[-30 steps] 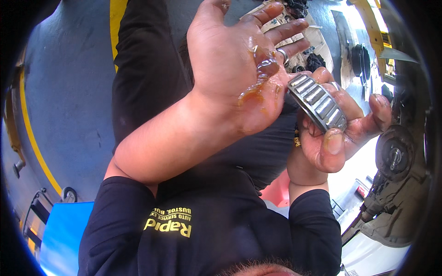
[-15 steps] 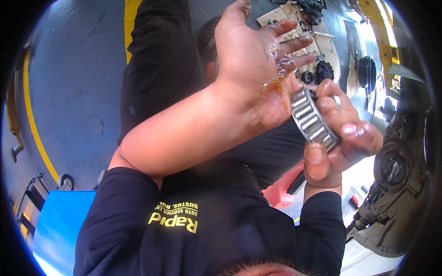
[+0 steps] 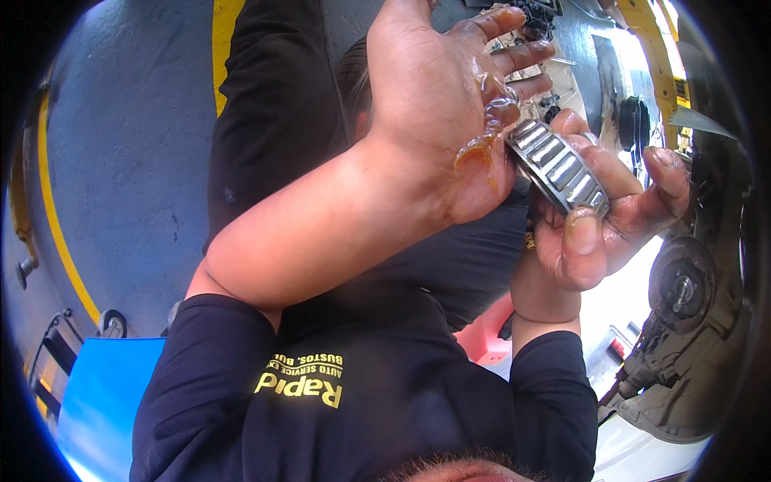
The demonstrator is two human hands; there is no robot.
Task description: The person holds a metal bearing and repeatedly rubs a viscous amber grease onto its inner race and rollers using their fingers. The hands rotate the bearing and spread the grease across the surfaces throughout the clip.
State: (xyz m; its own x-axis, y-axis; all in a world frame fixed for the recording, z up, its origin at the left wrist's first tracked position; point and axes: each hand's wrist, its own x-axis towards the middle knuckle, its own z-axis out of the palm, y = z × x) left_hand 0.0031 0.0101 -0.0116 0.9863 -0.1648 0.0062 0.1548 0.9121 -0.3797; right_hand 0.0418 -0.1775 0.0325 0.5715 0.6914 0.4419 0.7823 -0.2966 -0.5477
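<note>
My left hand (image 3: pixel 426 104) is palm up, its fingers stretched apart. Amber grease (image 3: pixel 475 157) lies in a thick smear over the palm and up to the finger bases. A steel tapered roller bearing (image 3: pixel 562 169), with rollers showing round its side, is gripped in my right hand (image 3: pixel 622 229). The thumb presses the near edge of the bearing, while one finger sticks out to the right. The bearing's far left edge meets the greasy side of my left palm. Grease also shines on the right fingers, and some of them are partly hidden behind the bearing.
A wheel hub assembly (image 3: pixel 683 289) stands at the right beside dark undercarriage parts. Beyond my hands, dark parts lie on a stained sheet. There is a yellow post (image 3: pixel 652 56) at the far right, a red object (image 3: pixel 486 333) below my hands, and a blue panel (image 3: pixel 104 394) at lower left.
The bearing has shifted slightly right and tilted flatter against the left palm. One right finger has lifted and stretched outward. My left hand has moved a little to the left.
</note>
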